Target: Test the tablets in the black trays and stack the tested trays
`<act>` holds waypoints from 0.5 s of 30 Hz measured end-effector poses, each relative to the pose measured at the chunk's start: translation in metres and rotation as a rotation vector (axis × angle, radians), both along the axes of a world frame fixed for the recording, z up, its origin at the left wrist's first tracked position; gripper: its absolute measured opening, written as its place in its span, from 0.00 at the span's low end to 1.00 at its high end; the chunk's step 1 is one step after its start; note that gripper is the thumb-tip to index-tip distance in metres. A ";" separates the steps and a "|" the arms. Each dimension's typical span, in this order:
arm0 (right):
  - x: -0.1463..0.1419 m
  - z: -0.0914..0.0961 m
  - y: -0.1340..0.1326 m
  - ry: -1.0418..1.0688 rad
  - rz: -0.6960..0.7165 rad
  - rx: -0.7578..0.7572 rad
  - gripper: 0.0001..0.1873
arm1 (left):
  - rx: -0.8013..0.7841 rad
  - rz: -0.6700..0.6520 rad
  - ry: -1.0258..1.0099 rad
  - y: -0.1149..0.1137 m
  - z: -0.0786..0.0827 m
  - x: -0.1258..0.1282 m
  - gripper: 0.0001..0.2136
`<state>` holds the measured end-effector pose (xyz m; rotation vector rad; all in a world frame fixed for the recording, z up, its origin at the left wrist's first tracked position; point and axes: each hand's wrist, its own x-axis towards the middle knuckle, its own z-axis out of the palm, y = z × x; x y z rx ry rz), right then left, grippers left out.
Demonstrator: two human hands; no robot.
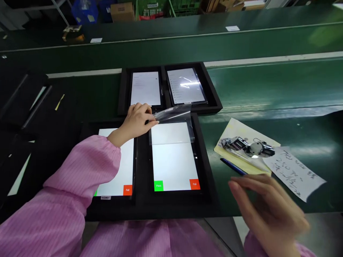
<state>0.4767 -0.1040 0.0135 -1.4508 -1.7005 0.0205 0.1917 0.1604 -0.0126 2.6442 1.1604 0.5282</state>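
Note:
My left hand pinches the upper left corner of a clear protective film. The film curls up over the top of a tablet, whose white screen shows a green Pass box and a red Fail box. Partly behind my left wrist lies a second lit tablet, also with a Fail box. Both rest in a black tray. Slightly blurred, my right hand is held above the bench's front edge, right of the tray. Its thumb and index tips are together, with nothing visible between them.
Behind stands another black tray with two lit tablets. To the right, metallic loupe-like objects lie on a yellow pad, beside a blue pen and a handwritten note. Dark foam pieces fill the left side.

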 end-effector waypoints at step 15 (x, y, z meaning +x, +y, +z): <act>-0.017 -0.075 -0.013 0.241 -0.098 -0.131 0.16 | -0.219 0.015 0.014 -0.009 -0.001 0.019 0.13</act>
